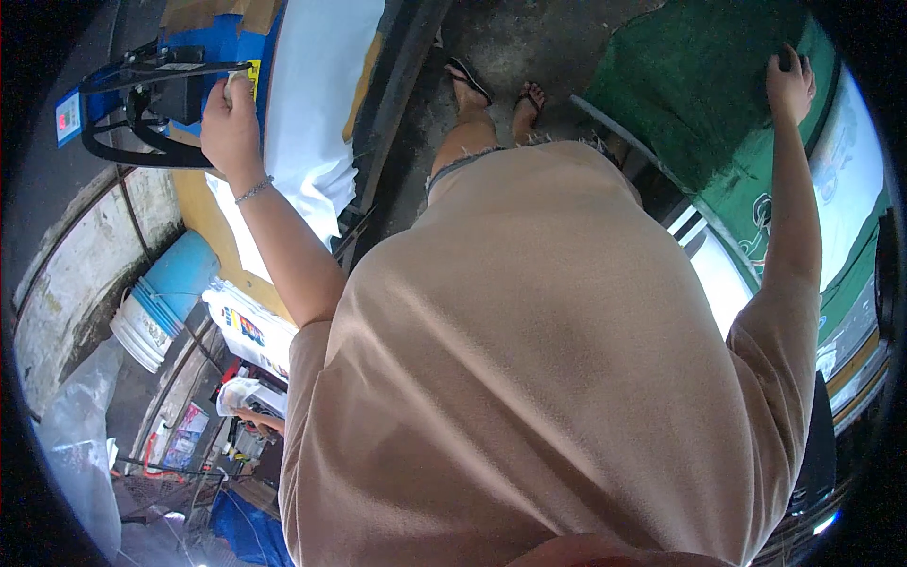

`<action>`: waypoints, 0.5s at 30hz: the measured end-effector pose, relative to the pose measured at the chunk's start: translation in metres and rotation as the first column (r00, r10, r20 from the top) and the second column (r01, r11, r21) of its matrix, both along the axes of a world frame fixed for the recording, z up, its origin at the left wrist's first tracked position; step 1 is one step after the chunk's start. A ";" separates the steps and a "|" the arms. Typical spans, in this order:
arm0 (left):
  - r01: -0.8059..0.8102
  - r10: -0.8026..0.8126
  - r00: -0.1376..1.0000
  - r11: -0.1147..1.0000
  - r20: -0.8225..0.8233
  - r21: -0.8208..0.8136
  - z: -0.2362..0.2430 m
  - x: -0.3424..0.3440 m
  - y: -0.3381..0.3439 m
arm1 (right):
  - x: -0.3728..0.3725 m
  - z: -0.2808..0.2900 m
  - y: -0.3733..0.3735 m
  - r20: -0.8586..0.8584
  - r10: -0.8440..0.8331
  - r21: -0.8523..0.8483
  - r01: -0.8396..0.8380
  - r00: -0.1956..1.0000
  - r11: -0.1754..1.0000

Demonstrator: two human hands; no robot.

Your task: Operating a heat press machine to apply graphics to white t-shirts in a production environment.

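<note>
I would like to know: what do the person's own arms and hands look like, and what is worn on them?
Both forearms are bare below loose, plain light-brown sleeves. The left hand is ungloved, with a silvery chain-like bracelet at its wrist. The right hand is also ungloved, and no bracelet shows at that wrist.

The handle [179, 155] is black, the machine body [219, 36] bright blue, the long cloth [307, 85] plain white. The draped fabric [690, 85] is deep green, the shirt [529, 331] plain tan, the bucket [194, 260] light blue. The printed cloth [248, 326] is white with, seemingly, yellow, red and dark blue patches.
</note>
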State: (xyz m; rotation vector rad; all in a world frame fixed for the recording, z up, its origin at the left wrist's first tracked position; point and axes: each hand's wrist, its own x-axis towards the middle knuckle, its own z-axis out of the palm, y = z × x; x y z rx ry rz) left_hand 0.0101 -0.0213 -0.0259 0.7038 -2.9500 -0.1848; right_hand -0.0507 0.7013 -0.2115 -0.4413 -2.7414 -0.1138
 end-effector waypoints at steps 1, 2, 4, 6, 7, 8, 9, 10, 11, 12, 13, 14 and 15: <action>-0.012 0.012 1.000 1.000 0.010 -0.003 0.000 0.000 0.000 | 0.000 0.000 0.000 0.000 -0.007 -0.036 0.007 1.000 0.999; -0.024 0.024 1.000 1.000 0.019 -0.006 0.000 0.000 0.000 | 0.000 -0.001 0.000 -0.028 0.019 -0.046 -0.020 0.999 0.999; -0.018 0.018 1.000 1.000 0.012 -0.004 0.001 0.000 0.001 | 0.000 -0.002 0.001 -0.057 0.042 -0.059 -0.046 0.997 0.997; -0.016 0.016 1.000 1.000 0.001 -0.003 0.003 0.000 0.002 | -0.001 -0.002 0.001 -0.042 0.021 -0.049 -0.023 0.999 0.999; -0.033 0.032 0.999 0.999 0.030 0.018 0.003 0.000 0.002 | -0.001 -0.002 0.001 -0.044 0.021 -0.050 -0.023 0.999 0.998; -0.051 0.048 0.997 0.998 0.060 0.039 0.004 0.000 0.003 | -0.001 -0.002 0.000 -0.030 0.011 -0.045 -0.013 0.999 0.999; -0.050 0.048 0.997 0.998 0.059 0.038 0.004 0.000 0.003 | -0.001 -0.002 0.000 -0.010 0.002 -0.003 -0.002 1.000 1.000; -0.036 0.036 0.999 0.999 0.033 0.007 0.004 0.000 0.004 | -0.001 -0.001 0.000 -0.016 0.000 -0.040 0.000 1.000 0.999; -0.030 0.031 0.999 0.999 0.014 -0.020 0.004 0.000 0.006 | -0.001 -0.001 0.000 -0.034 0.017 -0.054 -0.019 0.999 0.998; -0.018 0.019 1.000 0.999 0.007 -0.027 0.004 0.000 0.007 | -0.001 -0.001 0.000 -0.051 0.033 -0.068 -0.037 0.998 0.997; -0.019 0.019 1.000 0.999 -0.009 -0.034 0.004 0.000 0.009 | -0.001 -0.001 0.000 -0.051 0.030 -0.069 -0.034 0.998 0.997; -0.035 0.034 0.999 0.999 -0.014 -0.036 0.004 0.000 0.010 | -0.001 -0.001 0.000 -0.037 0.024 -0.062 -0.027 0.999 0.998; -0.016 0.015 1.000 0.999 -0.026 -0.043 0.005 0.000 0.012 | -0.001 -0.001 0.000 -0.016 0.010 -0.038 -0.011 1.000 0.999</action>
